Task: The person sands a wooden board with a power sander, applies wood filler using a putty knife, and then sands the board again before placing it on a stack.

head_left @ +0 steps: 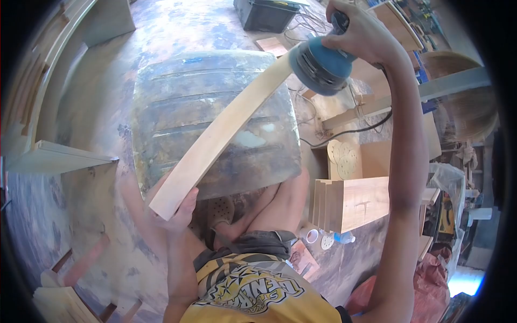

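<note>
A long pale wooden board (219, 137), slightly curved in this view, slants across a worn, paint-stained work surface (180, 81). Its near end rests in my left hand (186, 211), fingers wrapped around the edge from below. My right hand (366, 35) grips a blue-green power sander (323, 63) by its top. The sander's round pad sits at the far end of the board, covering that tip. A dark cable (350, 132) runs beyond the work surface on the right.
Several stacked wooden panels (355, 204) stand to my right, with perforated sanding discs (344, 160) behind them. A black plastic bin (265, 15) is at the top. White panels (67, 157) stand on the left. Small containers (344, 237) lie on the floor near my right leg.
</note>
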`<act>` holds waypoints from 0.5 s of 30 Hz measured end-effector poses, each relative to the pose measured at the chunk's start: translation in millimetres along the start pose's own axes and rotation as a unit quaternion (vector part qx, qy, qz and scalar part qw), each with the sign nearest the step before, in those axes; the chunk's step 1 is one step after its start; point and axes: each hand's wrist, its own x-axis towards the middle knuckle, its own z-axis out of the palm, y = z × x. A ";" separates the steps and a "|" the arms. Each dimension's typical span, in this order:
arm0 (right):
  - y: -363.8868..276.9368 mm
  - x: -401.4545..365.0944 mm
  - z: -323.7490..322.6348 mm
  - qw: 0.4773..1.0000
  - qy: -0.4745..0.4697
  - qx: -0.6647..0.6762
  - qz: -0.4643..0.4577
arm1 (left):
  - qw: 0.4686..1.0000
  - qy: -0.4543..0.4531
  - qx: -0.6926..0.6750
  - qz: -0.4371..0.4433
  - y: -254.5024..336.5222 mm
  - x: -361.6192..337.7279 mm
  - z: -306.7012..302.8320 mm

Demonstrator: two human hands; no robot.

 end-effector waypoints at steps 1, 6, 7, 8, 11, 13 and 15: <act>0.4 0.6 4.1 1.000 0.015 -0.005 -0.016 | 0.996 -0.008 0.003 -0.085 -0.9 -3.3 -3.4; -5.4 -0.1 3.6 0.999 0.041 -0.009 -0.024 | 0.997 0.006 -0.080 -0.019 6.9 8.8 13.7; -6.5 2.5 2.1 1.000 0.011 -0.003 0.005 | 0.993 0.017 -0.103 0.063 8.5 12.6 15.5; -4.1 6.0 2.5 1.000 0.012 -0.003 0.003 | 0.993 0.018 -0.102 0.064 11.1 13.9 12.3; 13.8 19.6 6.0 1.000 0.010 -0.018 -0.010 | 0.995 0.007 -0.044 0.090 13.5 15.1 10.6; 25.2 29.7 12.0 0.998 0.042 -0.037 -0.025 | 0.995 0.026 -0.065 0.069 6.8 12.8 14.1; 33.5 35.5 13.1 0.999 0.026 -0.014 -0.013 | 0.995 0.023 -0.065 0.068 9.5 12.8 13.8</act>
